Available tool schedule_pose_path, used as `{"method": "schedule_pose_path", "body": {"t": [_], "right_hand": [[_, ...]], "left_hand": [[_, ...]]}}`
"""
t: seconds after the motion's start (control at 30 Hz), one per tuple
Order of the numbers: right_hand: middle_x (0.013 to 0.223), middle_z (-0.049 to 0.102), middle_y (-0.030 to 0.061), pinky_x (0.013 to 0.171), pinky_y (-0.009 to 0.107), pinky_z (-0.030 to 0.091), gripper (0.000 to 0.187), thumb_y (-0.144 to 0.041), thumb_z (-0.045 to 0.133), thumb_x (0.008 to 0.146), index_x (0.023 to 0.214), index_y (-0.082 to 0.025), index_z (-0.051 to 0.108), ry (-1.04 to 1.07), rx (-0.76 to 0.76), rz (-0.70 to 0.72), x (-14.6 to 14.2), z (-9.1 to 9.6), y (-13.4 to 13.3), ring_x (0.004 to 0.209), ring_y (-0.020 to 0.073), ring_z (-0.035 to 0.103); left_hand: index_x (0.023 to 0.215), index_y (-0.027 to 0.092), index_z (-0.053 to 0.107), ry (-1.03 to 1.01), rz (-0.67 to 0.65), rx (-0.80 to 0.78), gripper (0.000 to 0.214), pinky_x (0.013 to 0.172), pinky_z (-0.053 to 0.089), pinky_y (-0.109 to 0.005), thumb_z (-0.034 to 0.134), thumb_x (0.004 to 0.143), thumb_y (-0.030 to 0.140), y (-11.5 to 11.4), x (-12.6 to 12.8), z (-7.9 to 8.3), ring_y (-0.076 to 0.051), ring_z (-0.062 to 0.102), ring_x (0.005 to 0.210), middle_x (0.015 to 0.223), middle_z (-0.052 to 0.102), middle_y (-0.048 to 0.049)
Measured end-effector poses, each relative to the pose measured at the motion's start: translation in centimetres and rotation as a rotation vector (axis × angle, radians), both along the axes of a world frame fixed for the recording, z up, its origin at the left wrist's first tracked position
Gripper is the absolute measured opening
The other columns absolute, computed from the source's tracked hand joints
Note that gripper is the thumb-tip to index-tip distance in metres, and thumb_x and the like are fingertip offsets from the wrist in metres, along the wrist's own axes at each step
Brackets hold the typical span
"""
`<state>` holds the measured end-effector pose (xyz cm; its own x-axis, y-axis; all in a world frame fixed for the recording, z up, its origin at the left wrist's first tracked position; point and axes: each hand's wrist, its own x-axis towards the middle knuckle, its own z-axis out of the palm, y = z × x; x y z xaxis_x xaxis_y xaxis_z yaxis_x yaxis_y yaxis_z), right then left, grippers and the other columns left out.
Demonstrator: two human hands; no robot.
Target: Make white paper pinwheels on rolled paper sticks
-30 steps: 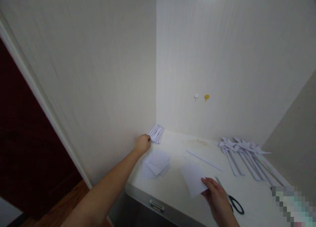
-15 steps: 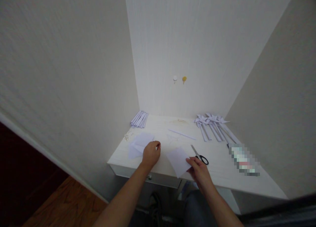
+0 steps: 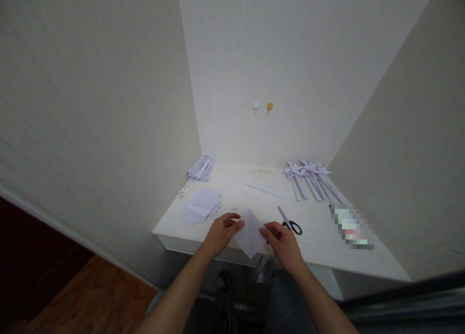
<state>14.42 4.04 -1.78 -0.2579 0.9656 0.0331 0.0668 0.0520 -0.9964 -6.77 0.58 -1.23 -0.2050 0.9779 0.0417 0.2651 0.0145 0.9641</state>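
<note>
The white paper square (image 3: 250, 235) sits turned like a diamond between the two hands, over the near edge of the white table (image 3: 319, 249). The left hand (image 3: 221, 234) pinches its left corner between thumb and fingers, and the right hand (image 3: 284, 242) closes on its right corner the same way, so the sheet spans the gap between both grips. Just beyond the right hand lie the scissors (image 3: 289, 222), black handles toward it, near but not touching. Beyond the left hand and off to its left rests a loose stack of paper squares (image 3: 202, 206). Farther back, a bundle of folded strips (image 3: 201, 168) lies in the left corner. A single strip (image 3: 264, 190) lies mid-table, with folded paper pieces with long tails (image 3: 310, 178) at the far right.
</note>
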Motion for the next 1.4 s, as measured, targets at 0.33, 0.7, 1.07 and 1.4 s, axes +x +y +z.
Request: {"method": "schedule_pose_path", "body": {"t": [0.33,0.7,1.07,1.4], "right_hand": [[0.091,0.075,0.0069,0.078,0.036,0.051,0.045,-0.055,0.068,0.08,0.11,-0.022,0.068,-0.452,0.146,-0.183,1.9,1.3,1.2,0.086,0.0254,0.068],[0.09,0.077,0.0173,0.072,0.041,0.048,0.019,-0.038,0.069,0.079,0.078,-0.019,0.073,-1.103,0.017,-0.162,7.1,1.5,5.1,0.09,0.0361,0.073],[0.049,0.056,0.0056,0.06,0.035,0.038,0.032,-0.036,0.075,0.058,0.043,-0.021,0.052,-0.884,-0.08,-0.038,6.4,2.3,6.3,0.06,0.0239,0.06],[0.067,0.059,0.0013,0.06,0.029,0.049,0.039,-0.059,0.066,0.072,0.071,-0.02,0.062,-0.085,-0.291,0.032,8.7,2.1,0.5,0.061,0.0157,0.056]], "left_hand": [[0.075,0.019,0.075,-0.088,0.145,0.038,0.02,0.052,0.048,-0.027,0.066,0.076,0.037,-2.5,0.0,1.9,-0.021,0.066,0.063,0.067,0.073,-0.003],[0.088,0.017,0.074,-0.174,0.247,0.104,0.031,0.046,0.048,-0.024,0.065,0.075,0.044,-4.3,0.2,6.8,-0.013,0.056,0.049,0.065,0.065,0.0005],[0.089,0.018,0.065,-0.395,0.284,0.188,0.029,0.046,0.05,-0.023,0.067,0.067,0.037,-5.2,-0.3,9.0,-0.013,0.056,0.057,0.075,0.065,0.0005],[0.09,0.018,0.065,-0.406,0.34,0.251,0.028,0.048,0.052,-0.021,0.068,0.069,0.035,-5.0,-1.3,9.3,-0.013,0.06,0.063,0.076,0.064,0.0006]]}}
